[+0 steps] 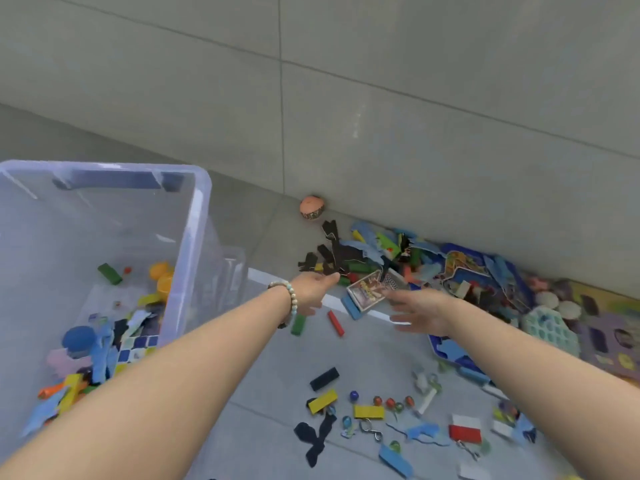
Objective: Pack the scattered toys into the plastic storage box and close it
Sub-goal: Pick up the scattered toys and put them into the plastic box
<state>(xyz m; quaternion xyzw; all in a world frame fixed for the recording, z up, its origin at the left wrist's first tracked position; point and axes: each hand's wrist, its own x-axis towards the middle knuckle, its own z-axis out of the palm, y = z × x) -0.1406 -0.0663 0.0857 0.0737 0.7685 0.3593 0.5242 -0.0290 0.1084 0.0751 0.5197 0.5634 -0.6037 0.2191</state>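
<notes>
Head view: your plastic storage box [194, 216] sits at 9 o'clock. It is clear-walled, has no lid on, and its rounded corner and right rim stand nearest your left forearm. Its bottom holds a loose layer of toys: a green block [110, 273], orange rounds, a blue disc [79, 339], a checkered piece and blue foam scraps.

Your left hand [313, 289], with a bead bracelet [290, 301] at the wrist, reaches toward 12 o'clock. Its fingers are straight and grasp nothing, and the tips are at the black puzzle pieces [332, 252]; you cannot tell whether they touch. Your right hand [420, 311] at 2 o'clock is blurred, fingers spread, released, just beside a picture card [367, 289].

Between your hands a red stick [336, 323] and a green stick [298, 324] lie on the floor. The main toy pile [433, 268] runs from 1 to 3 o'clock, hard against the wall's foot, with an orange ball [312, 207] at its 12 o'clock end, touching the wall. Toward 5 o'clock lie a black block [324, 378], yellow blocks [322, 401], marbles [390, 402] and a red-and-white block [465, 427].

A strip of grey floor [263, 230] separates the box's right wall from the pile.
</notes>
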